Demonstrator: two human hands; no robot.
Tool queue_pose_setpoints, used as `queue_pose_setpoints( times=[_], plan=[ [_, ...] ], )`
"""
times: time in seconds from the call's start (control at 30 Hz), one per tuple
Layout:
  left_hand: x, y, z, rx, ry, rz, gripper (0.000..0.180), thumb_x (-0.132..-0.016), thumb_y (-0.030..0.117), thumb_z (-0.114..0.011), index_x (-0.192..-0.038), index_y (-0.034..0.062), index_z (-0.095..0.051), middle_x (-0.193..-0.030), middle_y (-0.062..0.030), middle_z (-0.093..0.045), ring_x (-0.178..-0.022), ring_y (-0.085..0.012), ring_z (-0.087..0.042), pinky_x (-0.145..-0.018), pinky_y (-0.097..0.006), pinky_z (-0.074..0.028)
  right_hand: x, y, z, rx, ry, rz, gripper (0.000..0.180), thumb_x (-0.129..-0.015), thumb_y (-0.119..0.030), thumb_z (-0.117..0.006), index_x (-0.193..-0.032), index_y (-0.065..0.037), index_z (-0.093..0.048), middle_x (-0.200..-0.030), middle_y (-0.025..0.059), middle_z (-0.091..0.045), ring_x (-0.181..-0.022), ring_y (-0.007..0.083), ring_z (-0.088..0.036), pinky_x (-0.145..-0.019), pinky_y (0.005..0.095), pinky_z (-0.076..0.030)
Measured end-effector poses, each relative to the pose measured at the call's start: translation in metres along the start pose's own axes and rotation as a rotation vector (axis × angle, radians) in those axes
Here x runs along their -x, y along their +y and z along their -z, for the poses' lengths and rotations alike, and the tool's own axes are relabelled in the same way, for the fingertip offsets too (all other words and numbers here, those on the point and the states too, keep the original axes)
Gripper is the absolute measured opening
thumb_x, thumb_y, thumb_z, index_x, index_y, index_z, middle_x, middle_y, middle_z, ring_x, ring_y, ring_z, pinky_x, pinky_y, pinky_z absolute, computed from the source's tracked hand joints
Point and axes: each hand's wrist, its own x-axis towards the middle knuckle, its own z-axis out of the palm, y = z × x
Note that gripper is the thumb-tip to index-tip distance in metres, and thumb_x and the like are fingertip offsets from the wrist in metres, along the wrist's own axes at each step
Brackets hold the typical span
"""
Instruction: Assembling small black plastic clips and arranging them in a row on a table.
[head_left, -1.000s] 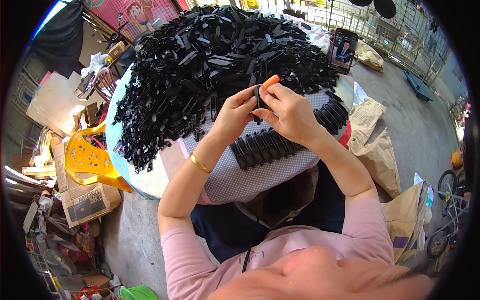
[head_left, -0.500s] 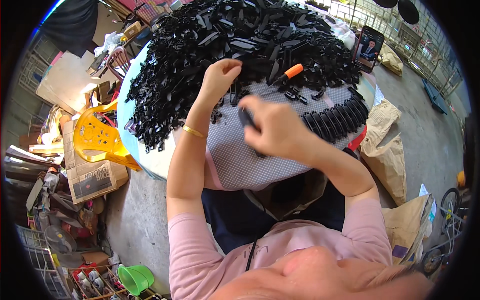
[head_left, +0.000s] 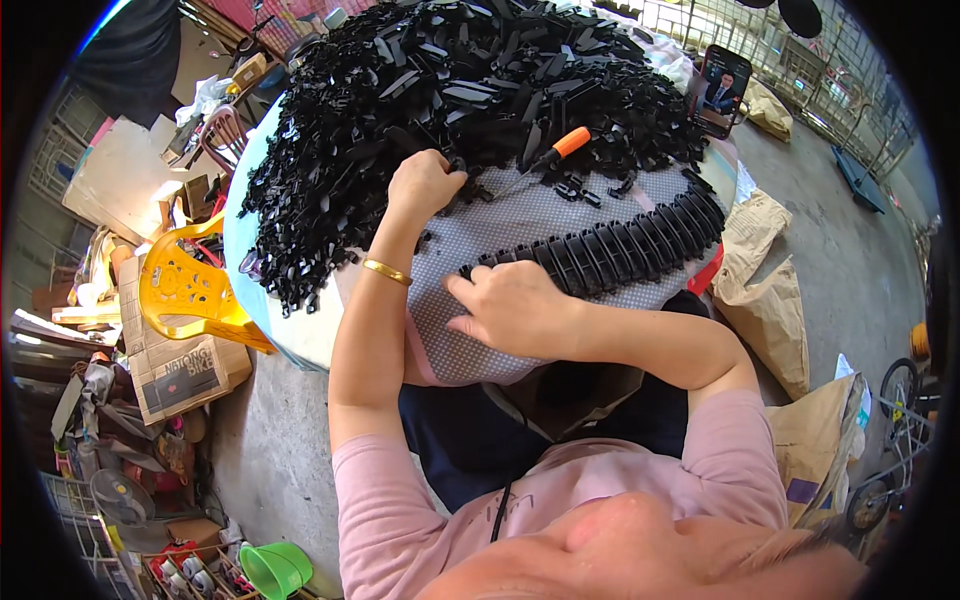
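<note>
A big heap of black plastic parts (head_left: 460, 90) covers the far half of a round table (head_left: 255, 310). My left hand (head_left: 425, 185) is closed around loose black parts at the heap's near edge. On the grey dotted cloth (head_left: 480, 225) lies a curved row of joined black parts (head_left: 610, 250). My right hand (head_left: 510, 310) rests on the row's left end, fingers bent over it. An orange-handled screwdriver (head_left: 555, 150) lies at the heap's edge, beyond both hands.
A phone (head_left: 722, 88) stands propped at the table's far right. Brown paper sacks (head_left: 765, 290) sit right of the table. A yellow plastic chair (head_left: 190, 290) and cardboard boxes (head_left: 175, 375) stand on the left. A green bucket (head_left: 275, 568) sits on the concrete floor.
Both hands parted from the small piece held up together. My left hand reached out to the heap. My right hand came down onto the row's left end. The screwdriver now lies on the table.
</note>
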Motion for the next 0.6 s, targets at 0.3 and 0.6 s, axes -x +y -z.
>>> queue_pose_setpoints(
  times=[0.3, 0.6],
  plan=[
    [0.011, 0.037, 0.012, 1.198, -0.229, 0.077, 0.027, -0.083, 0.014, -0.058, -0.102, -0.0038, -0.051, -0.09, -0.0128, -0.063, -0.078, -0.0182, -0.065, -0.07, -0.027, -0.052, 0.032, 0.185, 0.084, 0.443, 0.019, -0.636, 0.016, -0.075, -0.017, -0.061, -0.088, -0.011, -0.069, -0.088, 0.0113, -0.063, -0.084, 0.0294, -0.061, -0.074, 0.0393, -0.049],
    [0.025, 0.045, 0.001, 1.504, -0.592, -0.099, 0.041, -0.09, 0.027, -0.056, -0.12, -0.0004, -0.051, -0.087, -0.0068, -0.058, -0.081, -0.0176, -0.062, -0.075, -0.032, -0.053, 0.043, 0.207, 0.066, 0.334, 0.06, -0.556, 0.023, -0.067, -0.012, -0.07, -0.087, -0.001, -0.067, -0.081, 0.017, -0.064, -0.079, 0.0309, -0.062, -0.073, 0.0376, -0.049]
  ],
)
